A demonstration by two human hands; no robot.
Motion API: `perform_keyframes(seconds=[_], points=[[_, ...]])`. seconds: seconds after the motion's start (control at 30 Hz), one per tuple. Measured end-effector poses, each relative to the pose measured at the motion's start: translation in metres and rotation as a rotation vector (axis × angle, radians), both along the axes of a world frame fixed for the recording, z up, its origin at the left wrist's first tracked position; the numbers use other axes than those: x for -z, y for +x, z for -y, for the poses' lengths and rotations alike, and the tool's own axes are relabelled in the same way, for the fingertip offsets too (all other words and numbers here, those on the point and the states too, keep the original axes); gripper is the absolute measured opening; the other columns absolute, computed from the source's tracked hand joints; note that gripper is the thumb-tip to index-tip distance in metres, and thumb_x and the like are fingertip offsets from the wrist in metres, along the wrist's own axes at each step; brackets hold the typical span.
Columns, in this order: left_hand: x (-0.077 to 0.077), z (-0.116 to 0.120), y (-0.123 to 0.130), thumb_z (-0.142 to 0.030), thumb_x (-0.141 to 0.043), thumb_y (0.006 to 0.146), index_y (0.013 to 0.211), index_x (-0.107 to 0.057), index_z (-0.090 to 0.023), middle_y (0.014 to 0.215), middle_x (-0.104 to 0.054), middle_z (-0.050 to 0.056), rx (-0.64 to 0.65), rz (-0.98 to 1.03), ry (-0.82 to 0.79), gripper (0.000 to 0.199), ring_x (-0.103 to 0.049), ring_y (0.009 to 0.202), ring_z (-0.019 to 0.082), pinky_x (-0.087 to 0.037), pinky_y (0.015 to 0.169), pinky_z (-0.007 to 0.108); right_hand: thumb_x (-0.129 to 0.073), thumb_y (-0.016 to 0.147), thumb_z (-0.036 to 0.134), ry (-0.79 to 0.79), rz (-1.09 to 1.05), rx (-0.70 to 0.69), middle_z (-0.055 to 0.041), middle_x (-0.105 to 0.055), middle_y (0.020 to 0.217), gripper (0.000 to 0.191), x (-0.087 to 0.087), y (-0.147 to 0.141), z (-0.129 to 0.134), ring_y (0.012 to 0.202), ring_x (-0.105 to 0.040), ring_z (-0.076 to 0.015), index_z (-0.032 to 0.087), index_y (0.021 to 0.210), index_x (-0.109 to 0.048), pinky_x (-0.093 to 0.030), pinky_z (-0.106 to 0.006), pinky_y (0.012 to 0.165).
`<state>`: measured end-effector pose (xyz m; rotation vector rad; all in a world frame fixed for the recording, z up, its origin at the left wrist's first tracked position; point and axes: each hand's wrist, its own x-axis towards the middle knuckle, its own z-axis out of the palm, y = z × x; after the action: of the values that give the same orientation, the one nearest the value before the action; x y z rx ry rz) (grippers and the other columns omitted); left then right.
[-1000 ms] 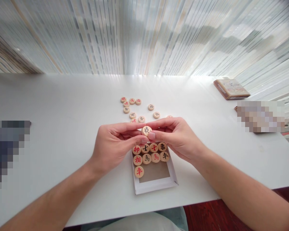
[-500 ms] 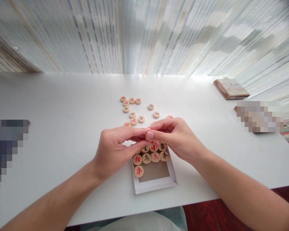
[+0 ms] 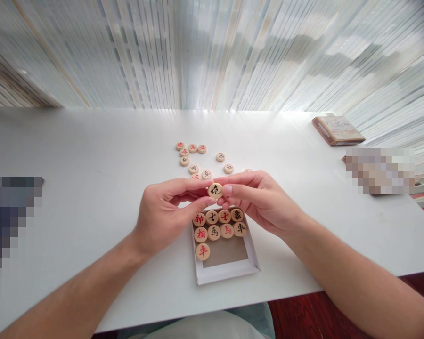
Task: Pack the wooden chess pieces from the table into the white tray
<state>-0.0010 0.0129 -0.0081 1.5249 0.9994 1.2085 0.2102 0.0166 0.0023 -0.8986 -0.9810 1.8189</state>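
Observation:
A round wooden chess piece with a black character (image 3: 215,190) is held upright above the box, its face toward me. My left hand (image 3: 169,207) grips it from the left between thumb and fingers, and my right hand (image 3: 256,195) pinches its right edge. Below them lies an open white box (image 3: 228,268) with rows of pieces bearing red and black characters. A red-marked piece (image 3: 202,251) sits alone in the nearest row, at the left. My fingers partly cover the box's far side.
Several loose pieces (image 3: 207,174) are scattered on the white table (image 3: 92,160) beyond my hands. A small brown box (image 3: 339,130) lies at the back right, near a blurred item (image 3: 379,170). Another blurred dark item (image 3: 9,216) is at the left edge.
The held piece has turned so its black character now shows between my fingertips; before, the fingers mostly hid it. Both hands have shifted slightly.

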Motion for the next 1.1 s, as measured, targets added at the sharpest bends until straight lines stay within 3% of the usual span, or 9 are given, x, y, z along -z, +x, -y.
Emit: perform_keyframes(seconds=[0.27,0.53,0.83,1.1], points=[[0.0048,-0.0015,-0.0014,-0.016,-0.095,0.081,0.106,-0.090,-0.025,0.095,-0.089,0.001,0.008,0.058,0.045,0.027,-0.086,0.083,0.018,-0.073,0.079,0.023,-0.098,0.081,0.029,0.044,0.033,-0.029,-0.0053,-0.084,0.085,0.028,0.0010,0.0012,0.0012,0.075,-0.071,-0.0125,0.024,0.107,-0.091,-0.061,-0.025,0.075],[0.0025,-0.0016,-0.0031,-0.020,-0.096,0.081,0.104,-0.091,-0.028,0.094,-0.089,0.000,-0.005,-0.006,0.191,0.024,-0.085,0.082,0.019,-0.072,0.076,0.026,-0.098,0.081,0.026,0.051,0.078,-0.079,-0.0037,-0.083,0.083,0.030,0.0001,0.0013,0.0025,0.075,-0.072,-0.0115,0.022,0.111,-0.090,-0.060,-0.022,0.073],[0.0065,-0.0016,-0.0039,-0.014,-0.088,0.090,0.113,-0.088,-0.035,0.097,-0.088,-0.001,0.080,-0.082,0.369,0.030,-0.081,0.079,0.018,-0.067,0.069,0.029,-0.105,0.065,0.017,-0.020,0.039,-0.017,-0.0019,-0.081,0.072,0.026,0.0045,-0.0037,0.0045,0.062,-0.071,-0.0105,0.019,0.082,-0.086,-0.059,-0.018,0.059],[0.0081,-0.0023,-0.0034,-0.015,-0.089,0.089,0.113,-0.087,-0.034,0.099,-0.087,-0.002,0.098,-0.073,0.373,0.031,-0.081,0.082,0.017,-0.066,0.071,0.028,-0.102,0.076,0.029,0.037,0.076,-0.013,-0.0019,-0.079,0.069,0.020,0.0034,-0.0026,0.0048,0.060,-0.070,-0.0096,0.018,0.084,-0.087,-0.060,-0.017,0.060]])
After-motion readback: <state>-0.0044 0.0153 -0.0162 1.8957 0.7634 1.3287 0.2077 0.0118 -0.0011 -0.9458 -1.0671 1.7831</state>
